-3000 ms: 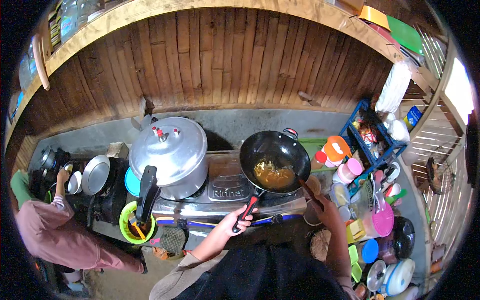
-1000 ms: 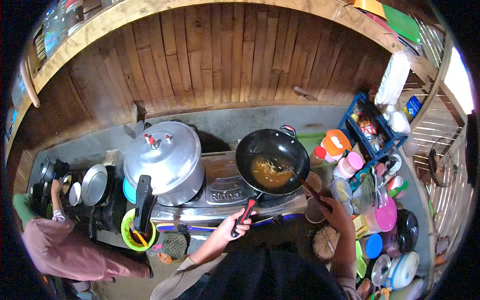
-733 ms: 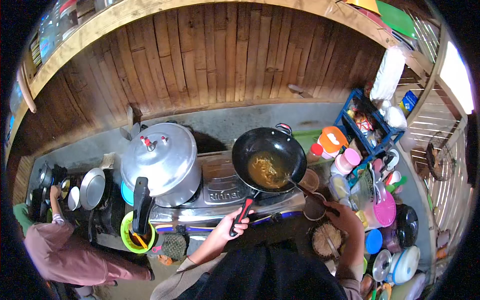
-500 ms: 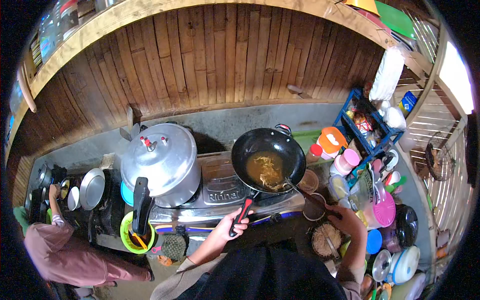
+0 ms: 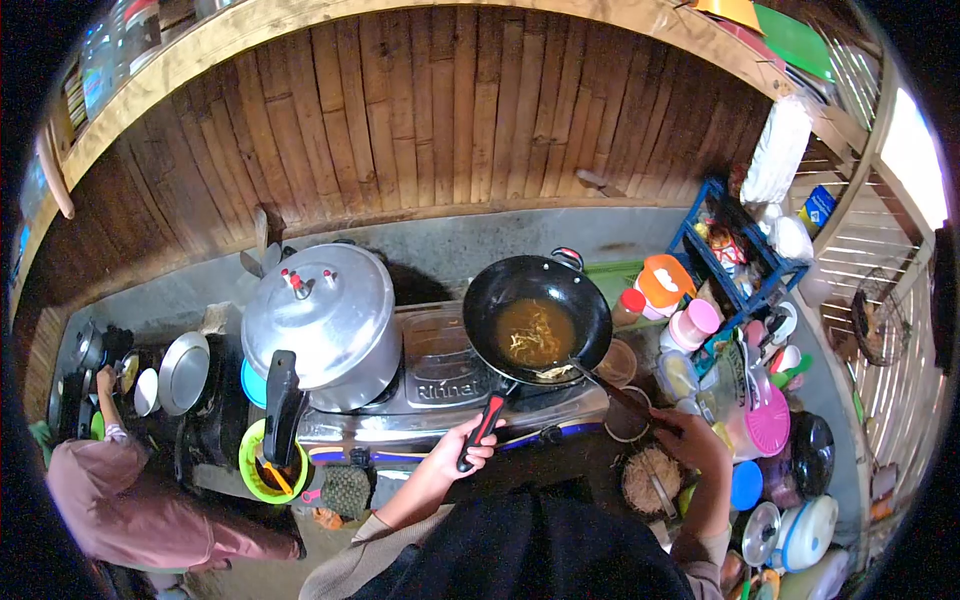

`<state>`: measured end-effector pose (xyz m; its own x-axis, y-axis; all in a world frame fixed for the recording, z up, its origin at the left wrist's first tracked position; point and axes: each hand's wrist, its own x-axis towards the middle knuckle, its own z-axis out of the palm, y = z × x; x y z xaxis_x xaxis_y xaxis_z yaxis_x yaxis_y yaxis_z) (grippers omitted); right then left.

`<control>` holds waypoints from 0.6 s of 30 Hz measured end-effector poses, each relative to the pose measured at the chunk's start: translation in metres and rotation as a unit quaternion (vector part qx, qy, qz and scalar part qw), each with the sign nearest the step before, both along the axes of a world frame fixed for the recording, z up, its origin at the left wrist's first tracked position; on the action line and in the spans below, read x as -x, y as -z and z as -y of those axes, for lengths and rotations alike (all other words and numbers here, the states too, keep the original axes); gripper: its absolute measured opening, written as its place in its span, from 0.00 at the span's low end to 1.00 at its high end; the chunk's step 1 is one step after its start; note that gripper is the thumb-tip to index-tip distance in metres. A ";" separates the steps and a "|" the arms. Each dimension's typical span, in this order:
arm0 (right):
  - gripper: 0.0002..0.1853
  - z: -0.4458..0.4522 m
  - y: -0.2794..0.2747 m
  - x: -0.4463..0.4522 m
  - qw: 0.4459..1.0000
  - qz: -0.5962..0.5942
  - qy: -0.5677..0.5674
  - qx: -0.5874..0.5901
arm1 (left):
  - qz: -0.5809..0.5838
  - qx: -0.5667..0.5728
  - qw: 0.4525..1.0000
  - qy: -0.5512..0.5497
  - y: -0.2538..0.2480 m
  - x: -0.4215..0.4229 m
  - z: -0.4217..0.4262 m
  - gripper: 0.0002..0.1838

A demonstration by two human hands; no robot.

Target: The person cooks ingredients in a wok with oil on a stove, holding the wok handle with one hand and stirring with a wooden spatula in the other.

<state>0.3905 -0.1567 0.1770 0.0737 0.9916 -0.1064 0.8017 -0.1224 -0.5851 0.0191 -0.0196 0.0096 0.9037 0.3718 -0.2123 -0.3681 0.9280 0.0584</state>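
A black wok [image 5: 490,345] sits on the right side of the gas stove [image 5: 440,375], with brown liquid and pale shreds of food [image 5: 532,335] in it. My left hand [image 5: 462,450] is closed around its red and black handle. My right hand [image 5: 697,442] grips the long dark handle of a spatula [image 5: 618,393]. The spatula's metal end rests inside the wok near the right front rim, with some pale shreds at it. A large silver pressure cooker [image 5: 320,330] stands on the stove left of the wok.
Right of the stove are a bowl of brownish shreds [image 5: 652,480], a pink-lidded container [image 5: 768,420], several jars and a blue rack [image 5: 740,250]. A lime-green bowl [image 5: 250,460] stands at front left. Another person [image 5: 140,500] works at the far left beside a metal pan [image 5: 184,375].
The spatula's end has shifted slightly, and the pale shreds in the liquid have spread and moved, some now at the spatula. My left hand stays on the handle.
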 end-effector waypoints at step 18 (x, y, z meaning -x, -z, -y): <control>0.20 -0.124 0.090 0.057 0.975 -0.023 -0.006 -0.219 | -0.021 0.017 1.000 -0.013 -0.003 -0.002 0.003 0.22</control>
<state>0.3339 -0.0331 0.0873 0.0678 0.9432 0.3251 0.7738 0.1560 -0.6139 0.0207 -0.0226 0.0125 0.8842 0.3862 -0.2627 -0.3894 0.9201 0.0420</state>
